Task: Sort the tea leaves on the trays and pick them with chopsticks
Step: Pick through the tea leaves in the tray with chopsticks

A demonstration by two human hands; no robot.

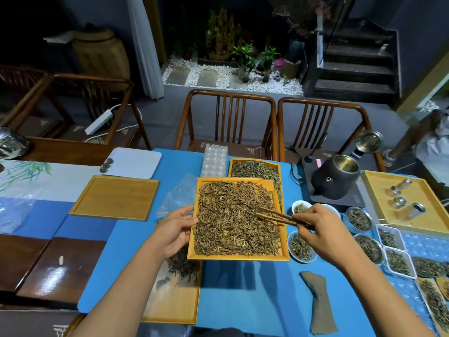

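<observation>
Near the middle of the blue table [255, 288], the left hand [173, 231] grips the left rim of a wooden tray [239, 257], thumb on top, holding it above another tray [175, 302] that carries a small dark pile of leaves. The held tray is covered edge to edge with brown tea leaves [233, 220]. The right hand [323, 229] pinches a pair of chopsticks [274, 216], whose tips reach in over the tray's right rim and rest among the leaves with only a narrow gap between them. This looks like the picking step: the tips are placed to single out a leaf or stem, and the next move likely calls for closing them gently on one piece and lifting it clear without dragging its neighbours. Room is tight toward the table's right edge, where small bowls [302, 248] of leaves sit just beside the tray; the near edge of the table offers more open space.
</observation>
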